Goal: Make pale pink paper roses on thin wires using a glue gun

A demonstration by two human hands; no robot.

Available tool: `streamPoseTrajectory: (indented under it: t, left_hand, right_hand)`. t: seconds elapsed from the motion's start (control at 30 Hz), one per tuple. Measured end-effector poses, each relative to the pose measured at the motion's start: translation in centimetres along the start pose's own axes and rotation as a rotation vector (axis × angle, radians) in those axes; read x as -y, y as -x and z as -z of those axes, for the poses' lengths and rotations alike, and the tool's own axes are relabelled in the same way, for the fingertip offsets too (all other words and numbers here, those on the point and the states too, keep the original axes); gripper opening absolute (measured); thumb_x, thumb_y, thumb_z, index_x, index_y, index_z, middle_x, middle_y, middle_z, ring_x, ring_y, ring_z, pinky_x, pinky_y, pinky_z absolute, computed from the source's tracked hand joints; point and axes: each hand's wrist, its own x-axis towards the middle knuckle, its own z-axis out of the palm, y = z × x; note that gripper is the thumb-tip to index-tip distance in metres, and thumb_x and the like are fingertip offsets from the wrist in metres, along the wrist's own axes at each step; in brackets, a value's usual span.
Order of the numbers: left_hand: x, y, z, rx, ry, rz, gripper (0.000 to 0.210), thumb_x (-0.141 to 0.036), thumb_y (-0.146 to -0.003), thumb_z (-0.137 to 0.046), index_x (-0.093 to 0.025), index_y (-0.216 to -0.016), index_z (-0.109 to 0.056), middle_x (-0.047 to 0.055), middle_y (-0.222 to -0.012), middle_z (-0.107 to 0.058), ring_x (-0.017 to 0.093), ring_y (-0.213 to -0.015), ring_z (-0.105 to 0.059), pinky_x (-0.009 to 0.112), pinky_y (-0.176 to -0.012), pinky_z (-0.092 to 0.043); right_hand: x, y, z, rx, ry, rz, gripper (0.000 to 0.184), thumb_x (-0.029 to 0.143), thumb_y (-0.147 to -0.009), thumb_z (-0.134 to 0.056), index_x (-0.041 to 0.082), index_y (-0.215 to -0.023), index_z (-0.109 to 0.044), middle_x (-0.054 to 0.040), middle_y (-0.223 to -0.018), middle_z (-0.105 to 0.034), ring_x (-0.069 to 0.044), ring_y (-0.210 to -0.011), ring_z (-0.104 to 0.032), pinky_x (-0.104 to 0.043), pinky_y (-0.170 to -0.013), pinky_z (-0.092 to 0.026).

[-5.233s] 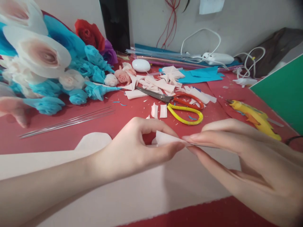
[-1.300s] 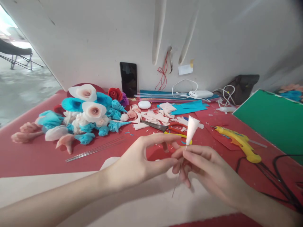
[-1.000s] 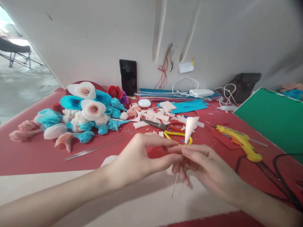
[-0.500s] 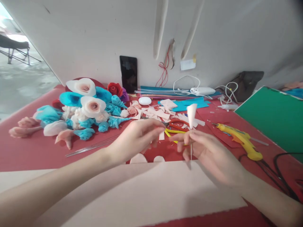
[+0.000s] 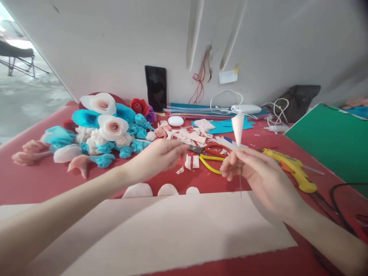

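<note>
My right hand [image 5: 255, 172] is closed in a pinch on a thin wire stem [image 5: 240, 184] topped by a pale pink paper cone [image 5: 237, 128]. The cone stands upright above the fingertips, its wide end up, and the stem hangs below them. My left hand [image 5: 158, 159] is over the table with its fingers loosely bent and slightly blurred; I see nothing in it. Below it, several rounded pale pink paper petals [image 5: 138, 190] lie along the far edge of a large pale pink sheet [image 5: 172, 230]. Pliers with red and yellow handles [image 5: 211, 165] lie between the hands.
Paper flowers [image 5: 113, 128] in blue, white, pink and red crowd the left. Pale paper scraps [image 5: 189, 136] and blue paper [image 5: 224, 126] lie behind the pliers. A yellow glue gun [image 5: 299, 176] with black cable is at right, near a green board [image 5: 330, 142]. A phone [image 5: 156, 88] leans on the wall.
My left hand has drawn back to the left, uncovering the pliers' jaws and more petals. My right hand has shifted slightly right, carrying the paper cone on its stem up a little.
</note>
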Motion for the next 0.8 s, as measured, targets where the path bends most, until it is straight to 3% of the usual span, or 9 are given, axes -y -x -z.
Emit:
streamPoseTrajectory:
  t: [0.07,0.13,0.2,0.3,0.5,0.63,0.8]
  left_hand:
    - [0.7,-0.2,0.7,-0.003,-0.037,-0.039,0.035,-0.021,-0.089,-0.033,-0.016,-0.121,-0.045,0.001,-0.080,-0.061,0.010,-0.063,-0.054,0.017,-0.051,-0.042]
    - [0.9,-0.1,1.2,0.067,-0.082,-0.092,0.043,-0.017,-0.084,-0.043,-0.021,-0.127,-0.041,0.004,-0.100,-0.060,0.013,-0.079,-0.056,0.018,-0.058,-0.044]
    - [0.9,0.0,1.6,0.197,-0.133,-0.144,0.031,-0.018,-0.079,-0.053,-0.023,-0.109,-0.060,0.003,-0.102,-0.061,0.014,-0.083,-0.056,0.019,-0.064,-0.045]
    - [0.8,0.4,1.9,0.373,-0.200,-0.184,0.012,-0.019,-0.072,-0.063,-0.024,-0.078,-0.071,-0.001,-0.078,-0.066,0.013,-0.069,-0.057,0.020,-0.062,-0.044]
    - [1.0,0.7,1.6,0.415,-0.301,-0.168,0.014,-0.017,-0.070,-0.061,-0.026,-0.074,-0.071,-0.003,-0.078,-0.067,0.013,-0.068,-0.058,0.021,-0.058,-0.040]
    - [0.5,0.9,1.8,0.445,-0.329,-0.145,0.016,-0.013,-0.074,-0.059,-0.023,-0.069,-0.070,-0.002,-0.074,-0.067,0.014,-0.071,-0.058,0.020,-0.061,-0.037]
    - [-0.1,1.1,2.0,0.461,-0.329,-0.091,0.015,-0.011,-0.074,-0.058,-0.020,-0.077,-0.069,-0.002,-0.078,-0.067,0.013,-0.068,-0.057,0.018,-0.058,-0.035]
  right_hand:
    - [-0.3,0.2,-0.1,0.017,0.037,-0.014,0.023,0.034,-0.090,-0.050,0.017,-0.079,-0.060,-0.0017,-0.073,-0.059,-0.009,-0.062,-0.055,-0.018,-0.056,-0.046]
    - [-1.0,0.6,-0.6,0.050,0.066,-0.051,0.021,0.033,-0.090,-0.051,0.016,-0.083,-0.061,-0.0001,-0.064,-0.057,-0.006,-0.053,-0.050,-0.015,-0.048,-0.040]
    - [-1.8,1.0,-1.3,0.089,0.068,-0.100,0.022,0.034,-0.091,-0.049,0.015,-0.083,-0.059,0.0014,-0.058,-0.055,-0.005,-0.047,-0.044,-0.013,-0.044,-0.035]
    - [-2.9,1.5,-2.3,0.192,0.035,-0.205,0.027,0.037,-0.092,-0.043,0.014,-0.080,-0.052,-0.0011,-0.059,-0.058,-0.006,-0.045,-0.045,-0.015,-0.041,-0.034]
    - [-3.7,1.4,-2.7,0.259,-0.012,-0.330,0.029,0.039,-0.092,-0.038,0.015,-0.077,-0.043,-0.0075,-0.069,-0.064,-0.007,-0.045,-0.047,-0.017,-0.042,-0.033]
    - [-3.8,1.3,-2.6,0.283,-0.012,-0.333,0.029,0.039,-0.092,-0.040,0.014,-0.078,-0.046,-0.0077,-0.070,-0.063,-0.007,-0.048,-0.048,-0.017,-0.044,-0.034]
    - [-4.1,1.4,-2.4,0.292,-0.025,-0.318,0.028,0.038,-0.092,-0.040,0.014,-0.079,-0.046,-0.0065,-0.069,-0.063,-0.006,-0.047,-0.047,-0.015,-0.042,-0.033]
